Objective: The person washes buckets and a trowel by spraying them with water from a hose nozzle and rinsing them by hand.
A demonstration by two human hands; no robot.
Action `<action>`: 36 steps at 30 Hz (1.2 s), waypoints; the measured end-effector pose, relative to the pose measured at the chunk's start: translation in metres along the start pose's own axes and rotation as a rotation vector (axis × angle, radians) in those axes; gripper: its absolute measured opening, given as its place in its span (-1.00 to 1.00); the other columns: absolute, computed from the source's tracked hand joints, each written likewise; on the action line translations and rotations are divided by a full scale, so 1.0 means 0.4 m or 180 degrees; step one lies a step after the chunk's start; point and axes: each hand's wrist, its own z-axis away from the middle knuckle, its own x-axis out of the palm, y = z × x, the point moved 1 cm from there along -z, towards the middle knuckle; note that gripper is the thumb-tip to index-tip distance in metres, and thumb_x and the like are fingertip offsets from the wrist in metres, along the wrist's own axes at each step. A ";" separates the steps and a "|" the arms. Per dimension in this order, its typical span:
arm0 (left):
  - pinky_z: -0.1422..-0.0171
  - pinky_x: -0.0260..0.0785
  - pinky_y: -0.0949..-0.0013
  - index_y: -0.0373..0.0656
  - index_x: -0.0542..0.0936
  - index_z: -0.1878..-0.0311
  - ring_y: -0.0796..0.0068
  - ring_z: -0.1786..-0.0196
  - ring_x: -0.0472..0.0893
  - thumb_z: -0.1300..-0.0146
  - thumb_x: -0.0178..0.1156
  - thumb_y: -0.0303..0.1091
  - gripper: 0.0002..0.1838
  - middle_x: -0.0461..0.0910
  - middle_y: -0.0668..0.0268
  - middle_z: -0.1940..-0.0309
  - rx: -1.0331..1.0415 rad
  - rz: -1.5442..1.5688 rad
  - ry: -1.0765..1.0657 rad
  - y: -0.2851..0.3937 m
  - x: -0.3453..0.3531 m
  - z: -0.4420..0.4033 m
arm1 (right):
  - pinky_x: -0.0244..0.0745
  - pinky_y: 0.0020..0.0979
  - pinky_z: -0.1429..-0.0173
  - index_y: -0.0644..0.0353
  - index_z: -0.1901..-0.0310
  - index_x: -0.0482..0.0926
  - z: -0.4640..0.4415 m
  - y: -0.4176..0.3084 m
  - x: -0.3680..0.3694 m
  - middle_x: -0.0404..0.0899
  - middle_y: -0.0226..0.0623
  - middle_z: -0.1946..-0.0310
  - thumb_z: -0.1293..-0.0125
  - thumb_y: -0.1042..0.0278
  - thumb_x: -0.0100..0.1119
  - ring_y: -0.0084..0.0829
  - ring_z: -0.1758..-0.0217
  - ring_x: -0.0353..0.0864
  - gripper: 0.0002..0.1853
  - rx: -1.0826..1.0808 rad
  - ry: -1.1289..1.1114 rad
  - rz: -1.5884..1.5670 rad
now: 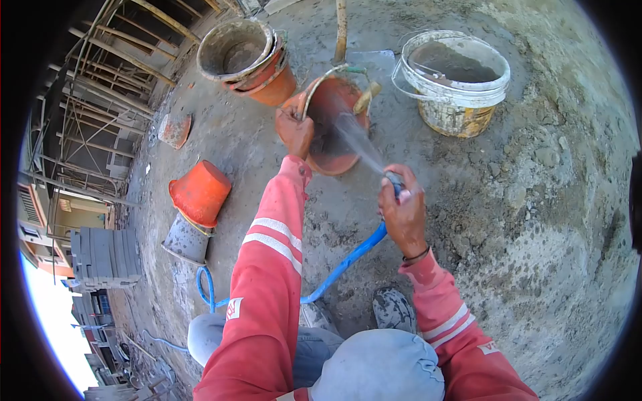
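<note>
My left hand (295, 132) is closed on the rim of an orange bucket (329, 164), which is tilted with its mouth toward me. In my right hand (405, 217) is the end of a blue hose (354, 258). A spray of water runs from the hose end into the bucket. At the bucket's right rim shows a short, light tan piece (366, 98) like a wooden handle; its other end is hard to make out. The hose trails left, past my knees and shoes.
A white bucket (461, 95) with grey contents stands at the right. Stacked dirty buckets (274, 87) are behind on the left. An orange bucket (200, 190) and a grey bucket (186, 239) lie at the left. An upright pole (341, 30) and stacked grey blocks (103, 257) stand farther off.
</note>
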 end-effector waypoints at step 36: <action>0.22 0.45 0.16 -0.14 0.65 0.38 0.21 0.43 0.63 0.06 0.24 -0.36 -0.85 0.64 0.17 0.54 -0.1275 0.1371 -0.0116 -0.295 -0.040 -0.048 | 0.50 -0.30 0.24 0.32 0.01 0.56 -0.007 -0.166 0.373 0.59 -0.18 0.47 -0.39 0.39 0.14 -0.39 0.35 0.65 -0.77 -0.0768 -0.0360 0.2384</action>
